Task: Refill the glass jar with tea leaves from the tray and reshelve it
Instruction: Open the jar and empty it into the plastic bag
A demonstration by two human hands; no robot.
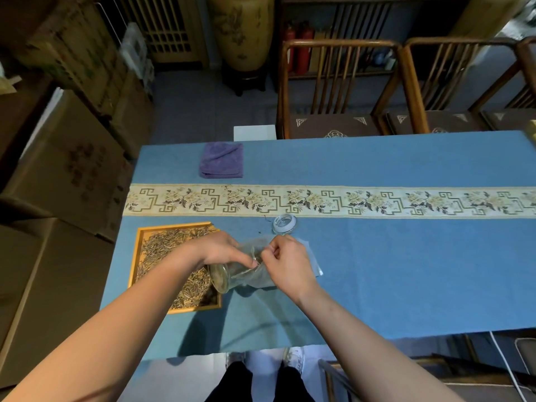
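A clear glass jar (229,275) lies tilted on its side, its base toward me and over the right edge of a wooden tray (135,258) of tea leaves (162,245). My left hand (223,248) grips the jar from above. At the jar's mouth my right hand (285,261) pinches a few tea leaves. Under the jar lies a pale sheet (311,264). The jar's glass lid (284,224) sits on the blue tablecloth just behind my hands.
A folded purple cloth (222,160) lies at the table's far left. A patterned runner (377,201) crosses the table. Wooden chairs (339,88) stand behind the table, and cardboard boxes (63,158) are stacked on the left.
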